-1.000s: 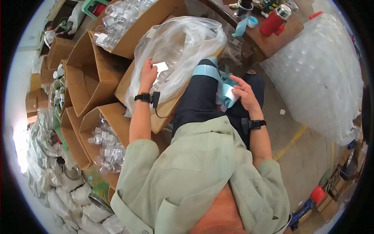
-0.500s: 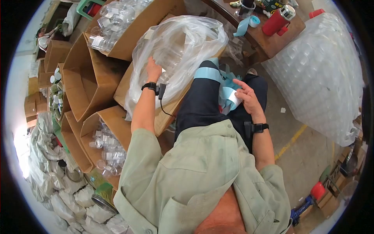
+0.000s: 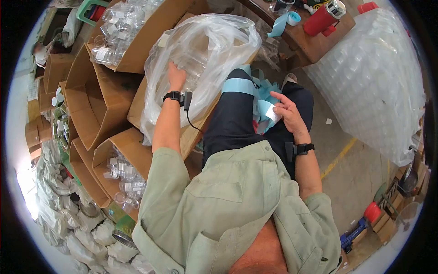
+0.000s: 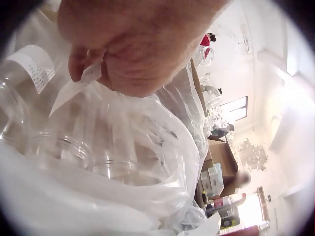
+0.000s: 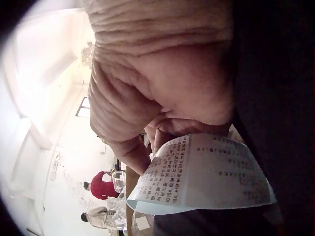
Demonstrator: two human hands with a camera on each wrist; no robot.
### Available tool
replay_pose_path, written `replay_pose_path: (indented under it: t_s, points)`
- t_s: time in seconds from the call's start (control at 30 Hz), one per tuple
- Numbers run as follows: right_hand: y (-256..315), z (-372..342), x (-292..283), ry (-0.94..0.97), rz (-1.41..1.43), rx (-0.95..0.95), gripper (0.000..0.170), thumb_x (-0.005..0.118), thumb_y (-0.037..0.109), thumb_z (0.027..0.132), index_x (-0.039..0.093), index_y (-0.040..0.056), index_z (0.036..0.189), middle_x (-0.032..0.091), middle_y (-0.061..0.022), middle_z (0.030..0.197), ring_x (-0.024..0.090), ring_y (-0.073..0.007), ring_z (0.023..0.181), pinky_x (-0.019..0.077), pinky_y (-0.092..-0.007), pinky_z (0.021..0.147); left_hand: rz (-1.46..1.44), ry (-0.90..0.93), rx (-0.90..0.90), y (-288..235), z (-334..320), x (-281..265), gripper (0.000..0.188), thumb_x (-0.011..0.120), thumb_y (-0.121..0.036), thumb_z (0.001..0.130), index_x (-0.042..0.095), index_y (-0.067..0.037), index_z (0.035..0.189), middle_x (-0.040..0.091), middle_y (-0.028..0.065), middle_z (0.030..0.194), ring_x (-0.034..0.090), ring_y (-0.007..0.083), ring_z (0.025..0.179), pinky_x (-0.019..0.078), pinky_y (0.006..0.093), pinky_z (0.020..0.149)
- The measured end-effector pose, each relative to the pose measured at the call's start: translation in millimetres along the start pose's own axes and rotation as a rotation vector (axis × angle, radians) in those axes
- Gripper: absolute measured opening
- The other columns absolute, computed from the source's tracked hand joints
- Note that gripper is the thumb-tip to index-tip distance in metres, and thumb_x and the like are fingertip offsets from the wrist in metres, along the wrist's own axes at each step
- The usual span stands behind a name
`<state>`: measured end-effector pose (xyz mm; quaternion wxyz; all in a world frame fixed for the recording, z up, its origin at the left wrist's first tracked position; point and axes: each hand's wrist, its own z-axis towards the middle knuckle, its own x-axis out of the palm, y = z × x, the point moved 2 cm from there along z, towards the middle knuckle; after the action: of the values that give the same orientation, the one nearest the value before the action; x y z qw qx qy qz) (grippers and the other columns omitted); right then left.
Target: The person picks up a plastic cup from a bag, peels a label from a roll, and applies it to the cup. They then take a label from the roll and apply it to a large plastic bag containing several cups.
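Observation:
My left hand (image 3: 177,76) reaches over a clear plastic bag (image 3: 155,102) lining a cardboard box, with several clear plastic jars (image 4: 61,147) inside. Between its fingers and thumb a white printed label (image 4: 74,91) is pinched, one end hanging free above the jars. Another printed label (image 4: 35,66) curves over a jar at the left of the left wrist view. Beside my knee, my right hand (image 3: 290,117) pinches the end of a light-blue label strip (image 5: 211,172) that carries rows of small print. More of that blue strip (image 3: 239,85) lies across my thigh.
Cardboard boxes with clear jars (image 3: 130,176) stand at left. At the upper right, a table (image 3: 315,48) bears a red thermos (image 3: 323,19) and a blue roll (image 3: 292,19). A large bag of clear containers (image 3: 374,86) is at right.
My left hand has moved from the bag's edge inward over the jars, its white label now hidden in the head view. My right hand stays with the blue strip, nearly still.

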<state>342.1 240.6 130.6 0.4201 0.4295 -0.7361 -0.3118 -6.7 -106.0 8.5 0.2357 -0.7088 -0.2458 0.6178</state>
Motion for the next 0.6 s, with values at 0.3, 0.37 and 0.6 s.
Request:
replay_pose_path:
  t_s: [0.3,0.37,0.6]
  points:
    - [0.0,3.8,0.4,0.014,0.012,0.020,0.061,0.071,0.009,0.090,0.054,0.0030,0.149,0.052,0.0113,0.081,0.048,-0.0006,0.072,0.0355,-0.0177,0.067,-0.031,0.028,-0.021,6.4,-13.3,-18.4,0.078,0.063,-0.001,0.079,0.038,0.002,0.153,0.059,0.0339,0.140,0.057,0.0460,0.133,0.0451,0.0487,0.111]
    - [-2.8,5.8,-0.9,0.000,0.019,0.021,0.062,0.071,0.009,0.090,0.054,0.0033,0.149,0.052,0.0115,0.080,0.048,-0.0007,0.072,0.0349,-0.0178,0.067,-0.011,0.033,-0.028,12.7,-9.1,-15.1,0.078,0.063,-0.002,0.080,0.038,0.001,0.154,0.059,0.0337,0.140,0.057,0.0459,0.132,0.0454,0.0488,0.111]
    - [-0.3,7.4,-1.9,0.018,0.013,0.036,0.061,0.069,0.008,0.089,0.055,0.0031,0.148,0.051,0.0109,0.079,0.048,-0.0012,0.074,0.0356,-0.0186,0.071,-0.059,0.034,-0.013,8.6,2.0,4.6,0.076,0.067,-0.009,0.084,0.037,0.005,0.152,0.057,0.0337,0.142,0.058,0.0445,0.132,0.0455,0.0471,0.111]
